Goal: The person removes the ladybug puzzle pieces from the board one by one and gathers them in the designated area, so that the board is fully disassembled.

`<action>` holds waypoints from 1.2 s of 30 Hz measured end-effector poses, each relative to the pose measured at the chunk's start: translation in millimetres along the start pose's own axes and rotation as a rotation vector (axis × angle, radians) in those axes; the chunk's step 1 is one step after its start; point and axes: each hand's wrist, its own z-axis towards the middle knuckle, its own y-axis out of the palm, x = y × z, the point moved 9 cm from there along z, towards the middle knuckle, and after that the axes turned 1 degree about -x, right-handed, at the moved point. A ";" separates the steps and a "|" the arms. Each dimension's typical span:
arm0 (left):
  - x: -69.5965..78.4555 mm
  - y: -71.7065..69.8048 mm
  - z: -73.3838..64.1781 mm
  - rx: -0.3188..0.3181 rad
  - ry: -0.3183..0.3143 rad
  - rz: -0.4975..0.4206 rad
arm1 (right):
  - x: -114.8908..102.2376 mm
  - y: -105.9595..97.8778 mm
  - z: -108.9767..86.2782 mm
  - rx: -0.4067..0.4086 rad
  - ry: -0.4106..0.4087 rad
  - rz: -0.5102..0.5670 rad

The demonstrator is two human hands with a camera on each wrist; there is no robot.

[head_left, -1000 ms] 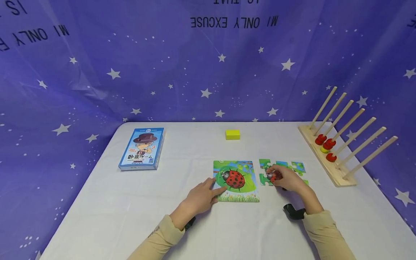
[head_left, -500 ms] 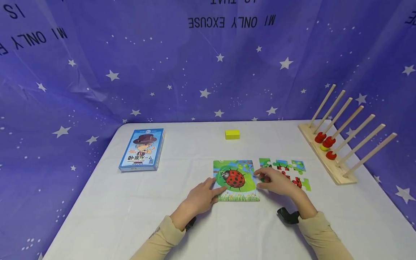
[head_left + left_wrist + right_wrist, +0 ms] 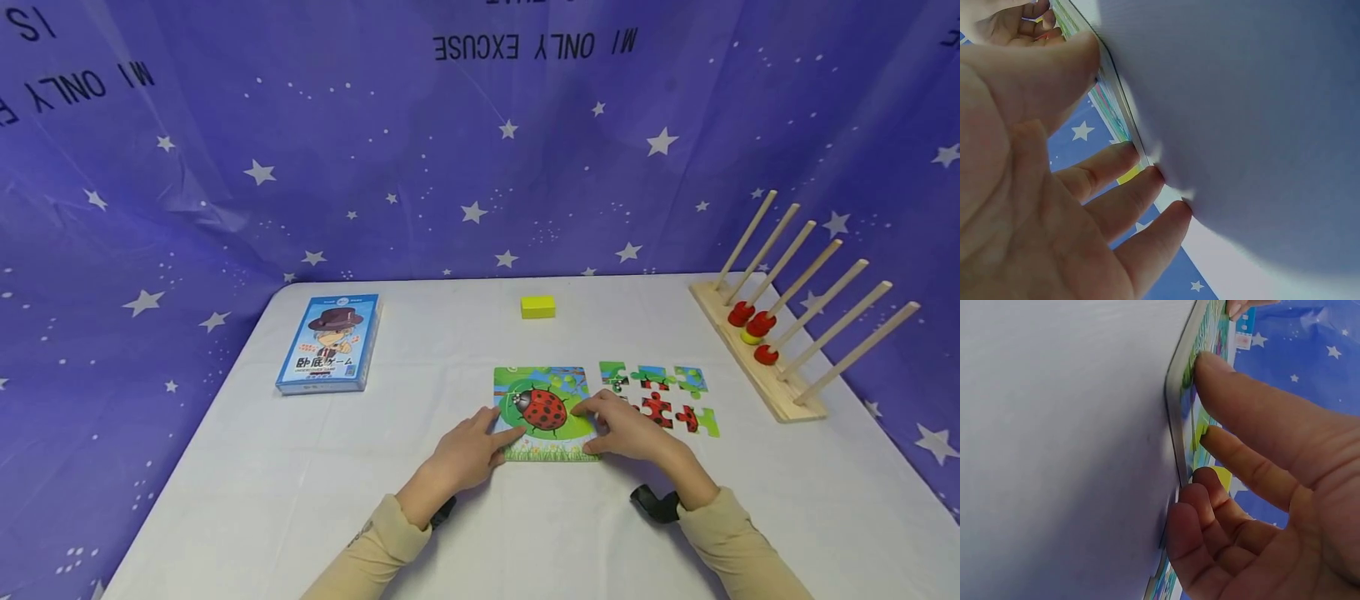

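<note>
A square ladybug puzzle board (image 3: 542, 408) lies flat on the white table. My left hand (image 3: 467, 450) rests at its left side, with the index finger stretched onto the picture. In the left wrist view, its thumb (image 3: 1075, 69) touches the board's edge and the other fingertips reach the edge and tabletop. My right hand (image 3: 630, 427) lies over the board's right side. Its thumb (image 3: 1216, 369) and index fingertip touch the picture, while the other fingers bend loosely beside the edge. Several loose ladybug puzzle pieces (image 3: 657, 411) lie right of the board, some partly hidden by the right hand.
A yellow block (image 3: 537, 307) stands behind the board. At the far left lies a blue game box (image 3: 330, 342). A wooden peg rack (image 3: 757, 358) with red and yellow beads stands at the right. A purple starry cloth (image 3: 420, 167) hangs behind the table.
My right hand has moved left from over the loose pieces onto the board's right side, uncovering most of those pieces. The left hand has stayed in place.
</note>
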 end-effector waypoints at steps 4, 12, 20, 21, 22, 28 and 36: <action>1.4 0.1 -1.5 0.005 0.000 0.005 | -3.0 2.0 -1.2 0.001 -0.024 0.001; 0.3 1.9 -2.0 -0.001 -0.013 0.010 | -8.7 3.4 -3.1 -0.004 -0.077 0.024; -0.3 -0.1 -2.2 -0.015 -0.020 -0.006 | -10.2 2.9 -4.0 0.026 -0.059 -0.056; -0.1 -0.2 -2.3 -0.014 -0.020 -0.003 | -9.9 2.9 -4.5 0.031 -0.050 -0.064; 0.0 -0.5 -2.4 -0.013 -0.018 0.000 | -9.4 2.8 -5.0 0.038 -0.044 -0.068; 0.3 -0.4 -2.3 -0.017 -0.015 0.016 | -4.2 -5.4 -11.4 0.105 -0.046 -0.034; -2.0 6.1 -0.5 -0.073 -0.047 -0.024 | -5.1 -4.3 -11.1 0.094 -0.091 -0.016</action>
